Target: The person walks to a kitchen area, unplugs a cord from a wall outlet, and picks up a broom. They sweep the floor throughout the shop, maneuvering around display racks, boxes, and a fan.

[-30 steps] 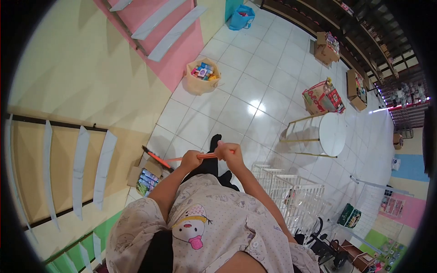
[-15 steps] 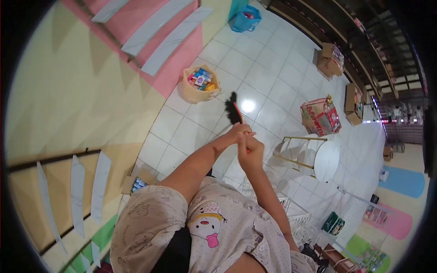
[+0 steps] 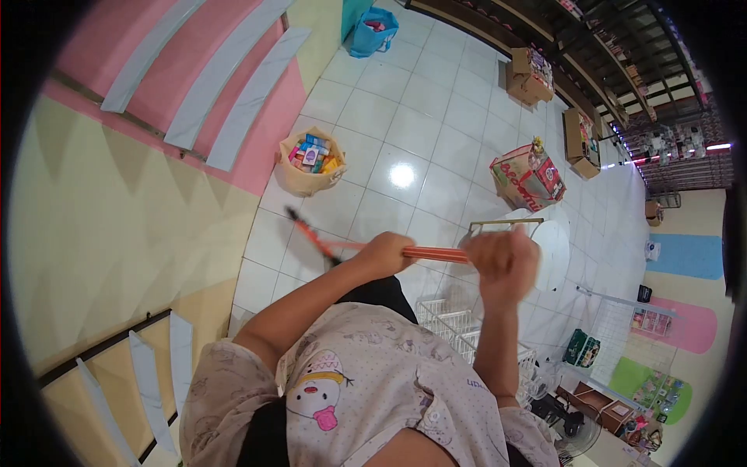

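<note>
A broom (image 3: 436, 254) with an orange-red striped handle lies nearly level across my body. My left hand (image 3: 387, 255) wraps round the handle nearer the head, fingers closed. Further along toward the stick's upper end, my right hand (image 3: 504, 263) is closed on it, somewhat blurred. The red broom head (image 3: 313, 237) with dark bristles points left, over the tiles close to the wall. Just beyond it stands a cream bag (image 3: 307, 180) filled with small colourful packets.
A white round stool (image 3: 551, 253) stands behind my right hand, with a red printed shopping bag (image 3: 529, 177) past it. White wire baskets (image 3: 451, 327) are by my right side. Cardboard boxes (image 3: 531, 78) and a blue bag (image 3: 374, 33) sit farther off. Shelves line the left wall.
The broom has swung from pointing ahead to pointing left, its head now nearer the wall. My hands have moved apart along the handle, the right one going right. My view has shifted slightly.
</note>
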Demonstrator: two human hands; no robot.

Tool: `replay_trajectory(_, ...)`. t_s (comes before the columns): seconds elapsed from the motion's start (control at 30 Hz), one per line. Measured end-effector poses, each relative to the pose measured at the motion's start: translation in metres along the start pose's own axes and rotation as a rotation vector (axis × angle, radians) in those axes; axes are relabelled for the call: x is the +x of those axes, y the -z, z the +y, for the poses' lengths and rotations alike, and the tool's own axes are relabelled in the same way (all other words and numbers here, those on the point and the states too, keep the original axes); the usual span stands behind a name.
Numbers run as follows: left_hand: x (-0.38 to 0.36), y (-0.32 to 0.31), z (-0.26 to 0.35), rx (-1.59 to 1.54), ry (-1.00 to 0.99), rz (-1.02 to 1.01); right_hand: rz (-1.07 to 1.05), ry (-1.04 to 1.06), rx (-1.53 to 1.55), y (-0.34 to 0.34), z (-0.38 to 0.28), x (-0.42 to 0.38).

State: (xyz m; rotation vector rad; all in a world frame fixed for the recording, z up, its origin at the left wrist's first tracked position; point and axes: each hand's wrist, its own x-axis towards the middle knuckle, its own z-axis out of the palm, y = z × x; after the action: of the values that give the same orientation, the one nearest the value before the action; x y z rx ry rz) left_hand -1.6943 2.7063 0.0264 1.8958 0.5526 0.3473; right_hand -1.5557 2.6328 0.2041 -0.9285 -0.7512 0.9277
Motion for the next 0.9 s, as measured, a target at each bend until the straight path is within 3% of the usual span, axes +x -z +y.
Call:
replay_trajectory(0.17,-0.072,0.008,-0.100,0.107,0.435,-0.017,-0.036,-0.475,0.108,0.022,0.139,0.011)
replay_trajectory(0.23,-0.102,0.004,-0.149,0.144,0.606,0.009,-0.061,-0.661,-0.128,0.025,0.193,-0.001)
replay_trajectory(0.33,-0.117,-0.014,-0.201,0.129,0.668,0.060,-0.298,-0.689,0.016,0.029,0.235,-0.003)
replay_trajectory(0.4,-0.102,-0.024,-0.217,0.111,0.664,0.062,-0.224,-0.665,-0.133,0.039,0.234,0.009)
replay_trajectory(0.5,-0.031,-0.040,-0.210,0.260,0.564,0.041,-0.101,-0.589,-0.399,0.060,0.192,0.049)
replay_trajectory(0.53,-0.001,-0.047,-0.212,0.291,0.463,0.026,-0.108,-0.517,-0.329,0.082,0.184,0.063)
replay_trajectory(0.57,0.034,-0.059,-0.212,0.320,0.364,0.008,-0.062,-0.531,-0.553,0.083,0.143,0.083)
replay_trajectory(0.6,0.100,-0.052,-0.154,0.184,0.284,0.004,-0.107,-0.410,-0.498,0.122,0.110,0.114)
replay_trajectory(0.7,0.194,-0.059,-0.091,0.093,0.198,0.002,-0.097,-0.310,-0.384,0.143,0.039,0.147)
replay_trajectory(0.8,0.261,-0.078,-0.091,0.159,-0.028,-0.023,0.028,-0.343,-0.713,0.146,0.013,0.151)
replay_trajectory(0.83,0.277,-0.084,-0.097,0.203,-0.069,-0.011,-0.057,-0.217,-0.665,0.162,0.024,0.148)
replay_trajectory(0.9,0.304,-0.095,-0.105,0.291,-0.149,0.012,-0.127,-0.225,-0.821,0.182,0.044,0.144)
